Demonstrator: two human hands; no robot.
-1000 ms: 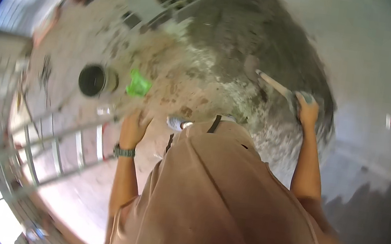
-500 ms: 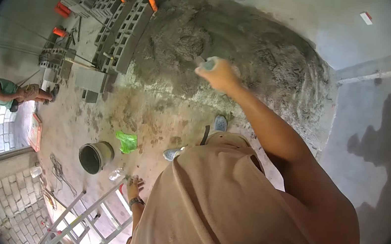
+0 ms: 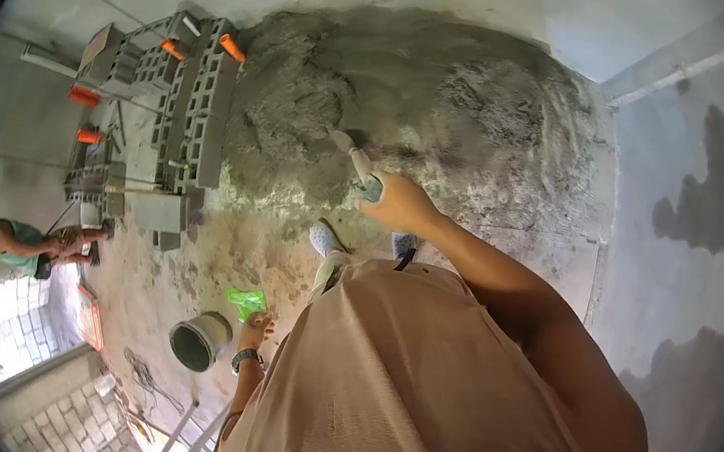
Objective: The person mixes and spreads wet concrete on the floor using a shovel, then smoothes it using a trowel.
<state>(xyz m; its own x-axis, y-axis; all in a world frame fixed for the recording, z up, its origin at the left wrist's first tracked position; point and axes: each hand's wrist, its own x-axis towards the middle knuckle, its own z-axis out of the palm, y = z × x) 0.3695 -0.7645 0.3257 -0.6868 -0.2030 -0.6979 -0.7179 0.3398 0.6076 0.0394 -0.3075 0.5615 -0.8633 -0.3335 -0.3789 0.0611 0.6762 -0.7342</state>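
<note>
My right hand [image 3: 399, 204] is closed round the handle of a trowel [image 3: 358, 163], held out in front of my body. Its blade points away to the far left, over a broad spread of wet grey mortar [image 3: 488, 119]; I cannot tell whether the blade touches it. My left hand [image 3: 253, 333] hangs low at my left side, a watch on its wrist. Its fingers are loosely apart with nothing visible in them. Close by it lies a crumpled green plastic bag [image 3: 246, 302], and a bucket [image 3: 205, 340] stands just to its left.
Hollow concrete blocks [image 3: 206, 125] are stacked at the far left, with orange pipe pieces [image 3: 231, 48] on them. A person in a green top [image 3: 13, 240] sits farther left. Part of a metal ladder [image 3: 197, 443] shows at the lower left. A patchy grey wall [image 3: 692, 245] rises at right.
My right hand has drawn back closer to my body with the trowel, whose blade now shows plainly. My left hand has moved from near the ladder to beside the green bag. My left foot has shifted forward.
</note>
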